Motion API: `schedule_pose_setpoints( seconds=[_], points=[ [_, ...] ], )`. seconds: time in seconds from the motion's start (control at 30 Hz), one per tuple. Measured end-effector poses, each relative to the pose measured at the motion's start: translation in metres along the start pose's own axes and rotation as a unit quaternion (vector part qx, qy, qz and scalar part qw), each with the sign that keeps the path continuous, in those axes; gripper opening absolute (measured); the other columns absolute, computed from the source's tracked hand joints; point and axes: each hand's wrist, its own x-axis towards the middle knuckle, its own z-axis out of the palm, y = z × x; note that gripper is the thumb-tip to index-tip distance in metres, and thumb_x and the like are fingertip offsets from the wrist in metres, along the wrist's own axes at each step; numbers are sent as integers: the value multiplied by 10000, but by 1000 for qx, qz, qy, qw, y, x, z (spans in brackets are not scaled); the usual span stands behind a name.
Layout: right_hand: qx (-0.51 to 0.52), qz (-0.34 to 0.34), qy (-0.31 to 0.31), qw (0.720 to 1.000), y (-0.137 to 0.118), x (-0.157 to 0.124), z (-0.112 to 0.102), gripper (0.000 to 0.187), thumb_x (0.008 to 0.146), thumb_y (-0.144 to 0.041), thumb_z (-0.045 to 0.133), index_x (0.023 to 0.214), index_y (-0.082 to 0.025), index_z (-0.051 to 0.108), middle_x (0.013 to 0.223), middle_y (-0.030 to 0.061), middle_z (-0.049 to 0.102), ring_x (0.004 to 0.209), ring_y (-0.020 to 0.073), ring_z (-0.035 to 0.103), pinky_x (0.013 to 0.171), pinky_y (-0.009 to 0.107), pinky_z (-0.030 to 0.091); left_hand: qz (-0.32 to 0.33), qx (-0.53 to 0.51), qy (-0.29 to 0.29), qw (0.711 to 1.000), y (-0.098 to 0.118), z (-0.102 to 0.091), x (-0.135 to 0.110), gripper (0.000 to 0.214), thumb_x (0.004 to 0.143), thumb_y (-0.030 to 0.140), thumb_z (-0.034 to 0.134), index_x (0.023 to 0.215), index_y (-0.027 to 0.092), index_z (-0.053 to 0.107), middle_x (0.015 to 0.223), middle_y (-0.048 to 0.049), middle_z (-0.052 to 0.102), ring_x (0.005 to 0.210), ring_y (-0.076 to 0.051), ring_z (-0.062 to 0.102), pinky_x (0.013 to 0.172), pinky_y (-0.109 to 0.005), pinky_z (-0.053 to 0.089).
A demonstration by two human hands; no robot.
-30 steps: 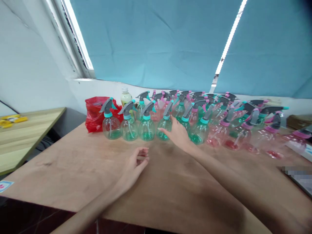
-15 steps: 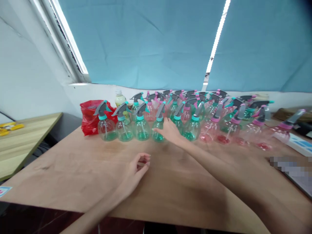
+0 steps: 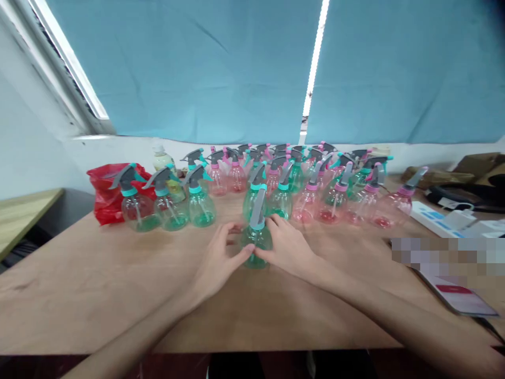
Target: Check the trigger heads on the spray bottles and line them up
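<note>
A clear green spray bottle (image 3: 256, 258) with a grey and turquoise trigger head stands in front of the row, upright. My right hand (image 3: 290, 245) wraps its right side, thumb across the front. From the other side my left hand (image 3: 221, 255) closes round it, its thumb tip on the front and its fingers partly hidden. Right behind are two more green spray bottles (image 3: 281, 202). To the left, past a gap, stand three green spray bottles (image 3: 170, 213); to the right runs a row of pink spray bottles (image 3: 334, 202).
Further spray bottles (image 3: 237, 176) crowd the back by the wall. A red plastic bag (image 3: 106, 192) and a pale capped bottle (image 3: 162, 159) are at the left rear. On the right lie a phone (image 3: 457, 295), a white power strip (image 3: 434, 218) and black cables (image 3: 453, 197).
My right hand has brought a green spray bottle out of the front row towards me. My left hand has come up and closed on it. The view has swung right.
</note>
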Motion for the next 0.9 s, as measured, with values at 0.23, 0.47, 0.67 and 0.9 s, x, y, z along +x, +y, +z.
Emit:
schedule_pose_setpoints(
  seconds=[0.23,0.47,0.67,0.9],
  points=[
    [22,-36,-2,999,28,-29,-25,364,739,-401,660,1019,-182,583,1013,106,609,1052,312,522,849,460,483,54,-46,-64,995,50,55,31,559,783,323,680,1277,199,449,1237,-102,576,1076,-237,600,929,-396,495],
    [134,-6,-6,991,44,-44,-33,460,722,-433,708,1066,-178,541,1061,103,618,1005,285,588,785,420,520,82,-59,-71,992,66,90,45,360,826,280,588,1166,165,563,1073,-83,648,955,-221,630,883,-405,499],
    [275,-53,-58,958,78,-48,-13,750,772,-629,625,1319,-171,390,1250,159,562,1154,308,546,917,480,480,110,-86,-62,988,64,89,53,378,752,131,518,1121,155,597,1107,-71,647,1035,-215,615,939,-379,485],
    [248,-50,-63,965,140,-50,10,661,924,-633,343,1387,-161,371,1368,187,508,1255,319,477,1031,543,370,98,-133,-89,982,66,83,59,321,725,122,542,1032,177,615,1044,-33,663,970,-185,643,932,-335,498]
  ],
)
